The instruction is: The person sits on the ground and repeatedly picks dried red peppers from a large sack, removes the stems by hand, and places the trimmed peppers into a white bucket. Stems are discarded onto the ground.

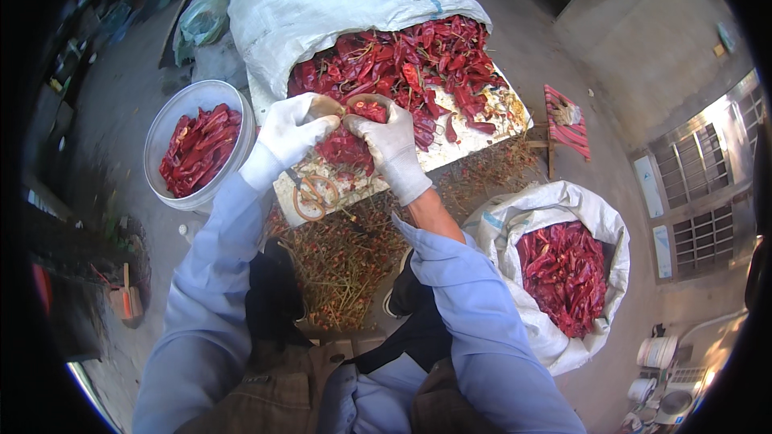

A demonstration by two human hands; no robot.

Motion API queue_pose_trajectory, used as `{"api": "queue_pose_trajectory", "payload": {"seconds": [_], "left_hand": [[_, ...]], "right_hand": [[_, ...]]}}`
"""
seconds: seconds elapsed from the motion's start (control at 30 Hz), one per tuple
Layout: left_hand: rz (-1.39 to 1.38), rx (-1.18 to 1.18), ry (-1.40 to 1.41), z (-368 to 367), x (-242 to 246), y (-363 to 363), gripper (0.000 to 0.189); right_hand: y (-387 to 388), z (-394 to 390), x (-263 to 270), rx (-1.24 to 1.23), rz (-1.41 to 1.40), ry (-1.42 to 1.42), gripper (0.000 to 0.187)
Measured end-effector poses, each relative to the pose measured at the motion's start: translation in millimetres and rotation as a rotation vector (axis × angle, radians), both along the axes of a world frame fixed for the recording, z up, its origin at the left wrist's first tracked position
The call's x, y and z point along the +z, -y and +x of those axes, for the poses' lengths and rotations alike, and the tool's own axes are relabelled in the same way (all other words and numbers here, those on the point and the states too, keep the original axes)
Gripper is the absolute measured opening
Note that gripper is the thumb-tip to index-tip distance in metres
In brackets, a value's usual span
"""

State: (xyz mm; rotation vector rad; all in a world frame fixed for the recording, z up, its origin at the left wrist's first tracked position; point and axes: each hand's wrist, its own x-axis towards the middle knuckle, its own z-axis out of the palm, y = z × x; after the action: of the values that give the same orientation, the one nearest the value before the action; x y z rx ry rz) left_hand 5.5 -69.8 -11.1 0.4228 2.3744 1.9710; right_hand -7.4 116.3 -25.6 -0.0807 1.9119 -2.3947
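My right hand point(389, 138), in a pale knit glove with stained fingertips, holds a few dried red chilli peppers point(368, 111) over the near edge of a white board. My left hand point(295, 132), gloved the same way, meets it there, with thumb and fingers pinched at the stem end of a pepper. Below the hands, more red peppers point(347, 154) hang or lie; which of these are held is hard to tell. Scissors with orange-brown handles point(313, 198) lie on the board point(434, 160) beneath my left wrist. A large heap of dried chillies point(410, 60) spills from a white woven sack point(338, 0).
A white bucket point(241, 178) of chillies stands at the left. Another woven sack point(609, 313), rolled open and filled with chillies, is by my right arm. Stems and scraps point(338, 277) cover the floor between my feet. A red-striped folding stool point(567, 123) stands right of the board.
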Motion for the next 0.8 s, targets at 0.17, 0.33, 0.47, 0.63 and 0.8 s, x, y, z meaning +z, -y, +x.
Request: {"api": "queue_pose_trajectory", "payload": {"seconds": [0.17,0.33,0.47,0.63,0.8], "left_hand": [[-0.173,-0.068,-0.133,-1.9,1.9,0.6,0.037],[-0.321,-0.029,-0.347,-1.1,-1.7,7.5,0.025],[-0.282,0.008,-0.321,0.9,0.2,9.2,0.02],[-0.301,0.056,-0.33,8.1,1.1,4.9,0.018],[0.145,0.08,0.088,12.0,-3.8,-2.3,0.016]], "right_hand": [[-2.2,1.1,-2.7,0.01,0.277,-0.055,0.036],[-4.1,-1.0,-2.8,0.083,0.334,-0.03,0.037],[-1.2,2.6,-0.6,0.155,0.119,0.086,0.042],[1.6,7.5,6.4,0.21,0.127,0.124,0.037],[-5.0,10.6,14.8,0.206,0.402,-0.038,0.035]]}}
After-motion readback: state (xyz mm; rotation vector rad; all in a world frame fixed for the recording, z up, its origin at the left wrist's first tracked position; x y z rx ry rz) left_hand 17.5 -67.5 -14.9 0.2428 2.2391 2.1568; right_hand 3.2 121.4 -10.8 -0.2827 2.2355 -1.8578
